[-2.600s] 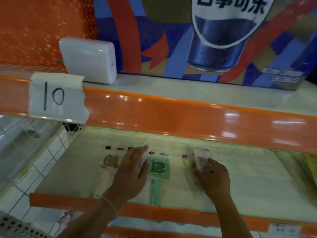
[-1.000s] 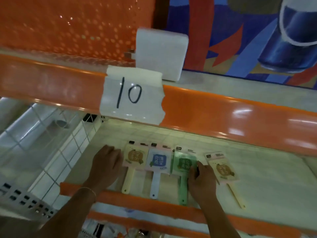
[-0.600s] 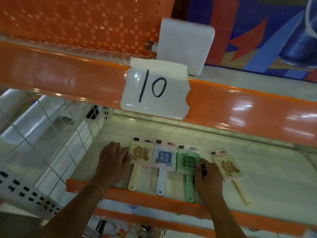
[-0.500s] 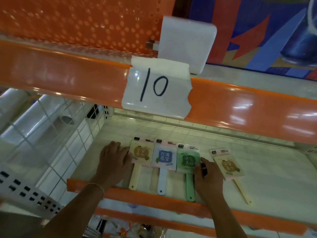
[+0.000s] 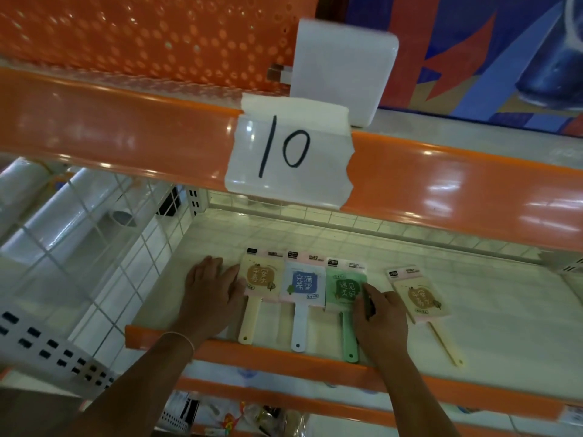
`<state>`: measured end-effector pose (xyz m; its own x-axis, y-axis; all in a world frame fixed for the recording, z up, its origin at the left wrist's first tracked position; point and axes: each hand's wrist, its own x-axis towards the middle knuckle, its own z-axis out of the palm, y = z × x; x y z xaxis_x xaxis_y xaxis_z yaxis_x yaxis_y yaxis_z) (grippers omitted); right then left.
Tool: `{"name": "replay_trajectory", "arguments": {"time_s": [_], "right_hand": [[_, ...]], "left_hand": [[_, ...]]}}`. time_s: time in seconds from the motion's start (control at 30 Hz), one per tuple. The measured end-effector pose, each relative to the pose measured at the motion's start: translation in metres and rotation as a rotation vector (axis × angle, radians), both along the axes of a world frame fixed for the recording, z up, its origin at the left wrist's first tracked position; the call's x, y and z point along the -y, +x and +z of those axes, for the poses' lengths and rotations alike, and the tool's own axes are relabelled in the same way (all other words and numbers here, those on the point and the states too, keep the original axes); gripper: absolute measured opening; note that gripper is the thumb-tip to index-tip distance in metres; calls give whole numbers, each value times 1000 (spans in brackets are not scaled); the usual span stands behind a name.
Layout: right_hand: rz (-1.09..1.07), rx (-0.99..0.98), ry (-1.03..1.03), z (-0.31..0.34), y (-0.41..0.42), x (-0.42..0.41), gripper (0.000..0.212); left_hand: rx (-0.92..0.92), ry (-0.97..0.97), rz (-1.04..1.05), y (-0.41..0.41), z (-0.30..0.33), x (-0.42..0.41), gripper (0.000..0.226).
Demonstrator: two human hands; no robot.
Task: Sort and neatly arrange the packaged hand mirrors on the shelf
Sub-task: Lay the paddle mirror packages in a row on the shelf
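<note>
Four packaged hand mirrors lie flat on the white shelf [image 5: 492,313], handles toward the orange front lip [image 5: 284,357].

Three form a tight row, cards edge to edge: beige mirror [image 5: 261,279] leftmost, then blue mirror [image 5: 305,287], then green mirror [image 5: 344,290]. All three roughly parallel, handles straight toward the lip. The second beige mirror [image 5: 419,298] sits apart to the right, rotated so its handle angles off to the right.

Left hand [image 5: 209,291]: palm down on the shelf, fingers straight and together, their side touching the left edge of the beige mirror's card. Holding nothing.

Right hand [image 5: 380,313]: over the green mirror's right side and handle, fingers [image 5: 367,290] reaching onto the card's right edge. They look lightly bent, but I can't tell whether they pinch the card or only press it.

A thin bracelet [image 5: 176,337] is on the left wrist.

Above: a paper label marked "10" [image 5: 288,157] taped to the orange upper shelf rail [image 5: 126,130], with a white box [image 5: 342,77] behind it.
</note>
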<state>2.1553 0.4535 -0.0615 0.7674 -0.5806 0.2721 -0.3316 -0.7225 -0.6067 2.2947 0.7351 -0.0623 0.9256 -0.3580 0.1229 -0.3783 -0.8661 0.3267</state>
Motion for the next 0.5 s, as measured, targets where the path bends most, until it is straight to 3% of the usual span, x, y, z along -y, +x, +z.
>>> {"name": "replay_trajectory", "arguments": {"time_s": [0.5], "right_hand": [[11,-8,3,2,-1,1,33]], "left_hand": [[-20,-12,-2,0,1,-1,74]]}}
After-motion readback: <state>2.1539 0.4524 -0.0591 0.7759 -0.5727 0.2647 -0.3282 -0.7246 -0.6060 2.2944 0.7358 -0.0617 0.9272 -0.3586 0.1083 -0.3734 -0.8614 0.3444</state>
